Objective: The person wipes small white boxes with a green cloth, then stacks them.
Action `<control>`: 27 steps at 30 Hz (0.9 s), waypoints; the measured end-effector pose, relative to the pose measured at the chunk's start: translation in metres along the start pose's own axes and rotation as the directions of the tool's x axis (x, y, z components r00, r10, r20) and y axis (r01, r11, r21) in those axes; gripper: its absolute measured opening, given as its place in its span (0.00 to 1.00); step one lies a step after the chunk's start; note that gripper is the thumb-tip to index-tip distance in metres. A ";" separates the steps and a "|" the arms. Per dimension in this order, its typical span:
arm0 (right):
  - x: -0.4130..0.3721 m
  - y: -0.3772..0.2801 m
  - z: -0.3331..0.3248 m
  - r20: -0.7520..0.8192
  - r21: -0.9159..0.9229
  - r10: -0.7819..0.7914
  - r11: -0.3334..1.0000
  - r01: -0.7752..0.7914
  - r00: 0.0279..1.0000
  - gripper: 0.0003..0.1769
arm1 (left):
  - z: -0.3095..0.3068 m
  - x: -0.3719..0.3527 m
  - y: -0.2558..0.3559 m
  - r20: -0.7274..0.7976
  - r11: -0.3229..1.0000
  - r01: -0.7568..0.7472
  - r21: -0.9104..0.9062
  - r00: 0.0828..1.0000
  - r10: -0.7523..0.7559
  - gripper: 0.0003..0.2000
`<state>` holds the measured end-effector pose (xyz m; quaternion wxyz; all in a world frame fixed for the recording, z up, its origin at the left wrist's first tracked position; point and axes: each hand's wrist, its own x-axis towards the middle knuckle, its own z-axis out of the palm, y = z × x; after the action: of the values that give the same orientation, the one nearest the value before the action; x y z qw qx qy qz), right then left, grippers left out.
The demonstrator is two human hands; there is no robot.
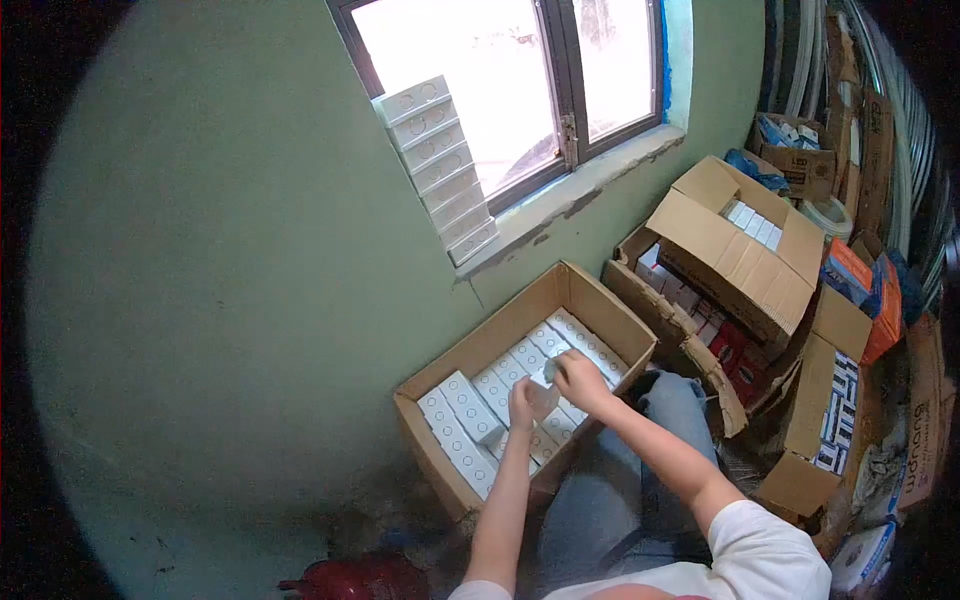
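Observation:
My left hand (522,402) is closed around the side of a small white box-shaped piece (543,400), held tilted above an open cardboard box (425,455). At the upper end of that piece, my right hand (583,381) is closed in a pinch. A small greyish bit shows at its fingertips, too small to make out. Beneath both hands, rows of white electrical back boxes (462,452) with round knockouts fill the cardboard box. One back box (472,408) sits higher than its neighbours on the left side.
Several white back boxes are stacked (437,165) on the window sill (590,190). To the right stand an open carton (745,265) of white boxes, a torn carton (690,335) and another carton (805,475). A red object (365,578) lies at the bottom. My knees press near the cardboard box.

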<state>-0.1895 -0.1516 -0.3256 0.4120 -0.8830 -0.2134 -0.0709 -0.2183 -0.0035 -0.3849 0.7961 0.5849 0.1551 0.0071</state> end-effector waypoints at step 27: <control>-0.002 -0.014 -0.002 -0.137 -0.059 0.066 0.995 -0.075 0.988 0.09 | 0.010 -0.003 0.005 -0.127 0.976 -0.095 -0.198 0.989 0.070 0.33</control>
<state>-0.1974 -0.1455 -0.3153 0.3993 -0.8958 -0.1514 -0.1229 -0.2175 -0.0116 -0.3767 0.8400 0.5050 0.1763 0.0910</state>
